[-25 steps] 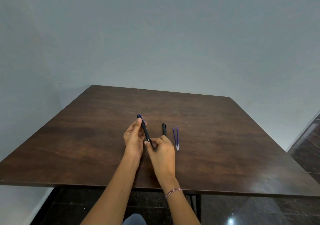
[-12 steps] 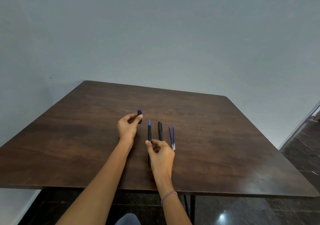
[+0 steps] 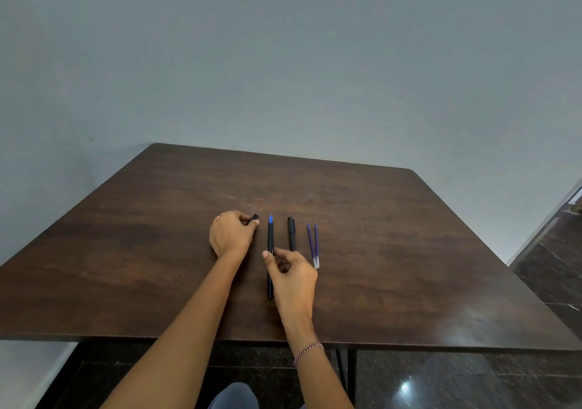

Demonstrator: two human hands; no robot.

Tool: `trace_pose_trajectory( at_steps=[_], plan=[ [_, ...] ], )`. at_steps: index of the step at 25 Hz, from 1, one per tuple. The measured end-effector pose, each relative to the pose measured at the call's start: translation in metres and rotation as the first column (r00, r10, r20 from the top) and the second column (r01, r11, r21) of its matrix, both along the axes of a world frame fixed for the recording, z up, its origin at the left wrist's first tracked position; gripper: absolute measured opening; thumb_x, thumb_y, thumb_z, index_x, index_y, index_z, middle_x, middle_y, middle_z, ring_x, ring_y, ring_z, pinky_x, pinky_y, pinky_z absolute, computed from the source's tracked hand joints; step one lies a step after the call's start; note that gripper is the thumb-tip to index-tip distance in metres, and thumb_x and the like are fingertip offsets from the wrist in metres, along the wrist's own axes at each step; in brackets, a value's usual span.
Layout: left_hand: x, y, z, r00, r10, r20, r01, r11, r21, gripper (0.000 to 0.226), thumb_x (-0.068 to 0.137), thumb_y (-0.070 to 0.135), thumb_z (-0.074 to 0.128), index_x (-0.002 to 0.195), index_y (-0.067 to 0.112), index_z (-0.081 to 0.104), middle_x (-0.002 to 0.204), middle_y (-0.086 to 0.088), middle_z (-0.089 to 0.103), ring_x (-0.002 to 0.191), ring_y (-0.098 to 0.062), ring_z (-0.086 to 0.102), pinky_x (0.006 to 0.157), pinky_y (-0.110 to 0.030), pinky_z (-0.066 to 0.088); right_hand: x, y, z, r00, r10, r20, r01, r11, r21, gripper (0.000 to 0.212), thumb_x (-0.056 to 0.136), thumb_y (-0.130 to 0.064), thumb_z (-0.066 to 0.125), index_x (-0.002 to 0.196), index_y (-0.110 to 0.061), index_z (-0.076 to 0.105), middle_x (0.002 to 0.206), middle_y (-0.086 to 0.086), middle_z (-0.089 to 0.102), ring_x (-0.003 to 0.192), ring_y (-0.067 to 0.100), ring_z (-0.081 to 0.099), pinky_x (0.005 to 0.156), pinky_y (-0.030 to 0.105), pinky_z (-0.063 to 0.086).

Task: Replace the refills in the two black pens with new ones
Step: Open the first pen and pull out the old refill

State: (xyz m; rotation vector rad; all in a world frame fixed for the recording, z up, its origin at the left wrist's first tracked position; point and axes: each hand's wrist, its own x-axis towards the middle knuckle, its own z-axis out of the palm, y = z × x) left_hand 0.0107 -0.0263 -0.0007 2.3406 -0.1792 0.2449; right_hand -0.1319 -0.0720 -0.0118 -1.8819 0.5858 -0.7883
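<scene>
Your left hand point(image 3: 231, 235) curls its fingers round a small black cap point(image 3: 253, 218), pinching it low over the table point(image 3: 409, 251). Your right hand point(image 3: 291, 275) pinches the uncapped pen point(image 3: 270, 241) mid-barrel, blue tip toward 12 o'clock. At its 3 o'clock lies the capped pen point(image 3: 291, 234), then two blue refills point(image 3: 310, 241) side by side.

Cap point(image 3: 254, 218): just left of the uncapped pen point(image 3: 270, 235); your left hand point(image 3: 231, 235) hides all but its far end.
Capped pen point(image 3: 291, 232): right of the uncapped pen; its near end sits hidden behind your right hand point(image 3: 291, 278).
Uncapped pen: your right thumb covers part of the barrel.
Refills point(image 3: 312, 245): farther right; their tips are too small to tell.
Table point(image 3: 409, 251): the picture's sides cut off its near corners.
</scene>
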Motion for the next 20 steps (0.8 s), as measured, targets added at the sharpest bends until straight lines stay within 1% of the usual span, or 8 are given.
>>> trace_pose_trajectory(
  at_steps=[5,6,8,11,13,16,18,20],
  plan=[
    [-0.001,-0.002,-0.001,1.000,0.009,0.000,-0.009,0.999,-0.039,0.033,0.078,0.037,0.073,0.104,0.017,0.067,0.096,-0.002,0.069,0.095,-0.018,0.063,0.080,-0.037,0.053,-0.001,0.000,0.000,1.000,0.018,0.012,-0.018,1.000,0.018,0.027,0.085,-0.031,0.070,0.107,-0.015,0.070,0.085,-0.011,0.062,0.074,-0.005,0.059,0.067,0.003,0.044],
    [-0.002,-0.001,-0.001,1.000,0.023,0.004,-0.022,0.996,-0.088,0.037,0.078,0.038,0.072,0.107,0.016,0.065,0.094,-0.002,0.068,0.095,-0.018,0.062,0.079,-0.036,0.052,0.000,-0.001,-0.001,1.000,0.019,0.017,-0.020,1.000,0.021,0.027,0.085,-0.031,0.070,0.107,-0.015,0.070,0.085,-0.011,0.063,0.074,-0.005,0.059,0.067,0.003,0.045],
    [-0.004,0.002,-0.002,0.997,0.076,-0.005,-0.074,0.948,-0.309,0.034,0.083,0.039,0.067,0.109,0.016,0.063,0.090,0.000,0.065,0.091,-0.018,0.062,0.073,-0.032,0.048,0.001,-0.002,-0.002,1.000,0.020,0.021,-0.021,1.000,0.023,0.029,0.085,-0.033,0.069,0.108,-0.015,0.070,0.085,-0.013,0.062,0.075,-0.006,0.059,0.067,0.003,0.044],
    [-0.007,0.013,-0.006,0.990,0.093,-0.104,-0.139,0.702,-0.698,0.017,0.091,0.028,0.057,0.101,0.018,0.066,0.089,0.001,0.065,0.084,-0.012,0.060,0.074,-0.027,0.045,0.002,-0.002,-0.004,1.000,0.023,0.009,-0.023,1.000,0.001,0.029,0.086,-0.034,0.068,0.107,-0.015,0.070,0.084,-0.018,0.059,0.076,-0.009,0.057,0.067,0.000,0.042],
    [-0.009,0.021,-0.008,0.992,-0.057,-0.116,-0.069,0.526,-0.848,0.017,0.093,0.021,0.054,0.101,0.015,0.069,0.081,0.001,0.065,0.073,-0.006,0.056,0.070,-0.024,0.045,0.003,-0.001,-0.004,0.999,0.051,-0.004,-0.051,0.999,0.006,0.027,0.087,-0.035,0.067,0.106,-0.016,0.070,0.084,-0.018,0.060,0.076,-0.010,0.057,0.067,0.001,0.043],
    [-0.017,0.027,-0.001,0.947,-0.319,-0.017,0.085,0.302,-0.950,0.020,0.096,0.011,0.048,0.099,0.007,0.068,0.077,-0.002,0.070,0.067,-0.007,0.062,0.060,-0.017,0.048,0.004,0.000,-0.001,0.979,0.204,-0.017,-0.203,0.979,0.034,0.019,0.087,-0.037,0.065,0.101,-0.024,0.070,0.083,-0.013,0.069,0.078,-0.006,0.062,0.069,0.008,0.048],
    [-0.018,0.030,0.003,0.897,-0.442,-0.005,0.088,0.191,-0.978,0.022,0.096,0.012,0.047,0.103,0.002,0.066,0.086,-0.006,0.074,0.077,-0.013,0.070,0.066,-0.019,0.054,0.009,0.003,0.004,0.941,0.339,0.009,-0.338,0.936,0.101,0.008,0.089,-0.036,0.063,0.095,-0.031,0.067,0.078,-0.010,0.072,0.077,-0.005,0.065,0.070,0.009,0.047],
    [-0.018,0.030,0.005,0.839,-0.544,-0.008,0.080,0.139,-0.987,0.026,0.097,0.014,0.046,0.110,0.001,0.064,0.099,-0.012,0.073,0.092,-0.020,0.070,0.072,-0.022,0.056,0.019,0.007,0.010,0.899,0.432,0.063,-0.437,0.884,0.168,0.014,0.092,-0.032,0.060,0.102,-0.024,0.067,0.080,-0.004,0.074,0.075,0.003,0.068,0.067,0.014,0.049]
  ],
)
